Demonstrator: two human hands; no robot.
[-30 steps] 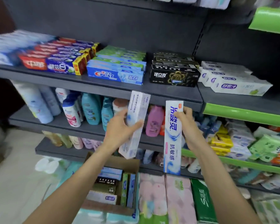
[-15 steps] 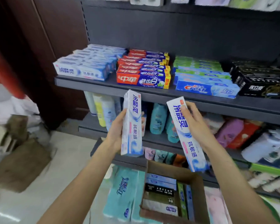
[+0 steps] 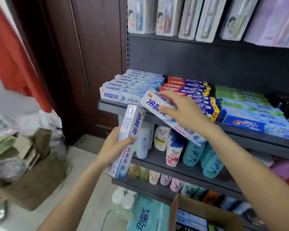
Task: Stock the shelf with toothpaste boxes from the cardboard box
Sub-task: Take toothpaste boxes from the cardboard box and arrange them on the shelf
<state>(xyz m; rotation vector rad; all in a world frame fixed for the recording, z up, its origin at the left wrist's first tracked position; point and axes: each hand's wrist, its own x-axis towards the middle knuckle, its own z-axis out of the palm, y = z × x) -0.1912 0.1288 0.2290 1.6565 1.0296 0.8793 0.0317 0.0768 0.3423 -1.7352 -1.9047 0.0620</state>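
Note:
My right hand point(image 3: 180, 112) grips a white-and-blue toothpaste box point(image 3: 154, 104) and holds it tilted, its upper end against the front of the matching stack point(image 3: 128, 87) at the left end of the grey shelf point(image 3: 107, 105). My left hand point(image 3: 117, 145) grips a second identical box point(image 3: 132, 130), held nearly upright just below that shelf's edge. The open cardboard box point(image 3: 207, 212) sits at the bottom right with more toothpaste boxes inside, partly hidden by my right arm.
Red-and-blue boxes point(image 3: 190, 87) and green and blue Crest boxes point(image 3: 250, 114) fill the shelf to the right. Shampoo bottles point(image 3: 173, 147) stand on the shelf below. Toothbrush packs point(image 3: 187, 17) hang above. A dark wooden door point(image 3: 90, 64) and piled cardboard point(image 3: 23, 155) lie left.
The view has swung left and closer to the shelf. My right hand has lifted its box up to the white-and-blue stack; the left hand's box stays below the shelf edge.

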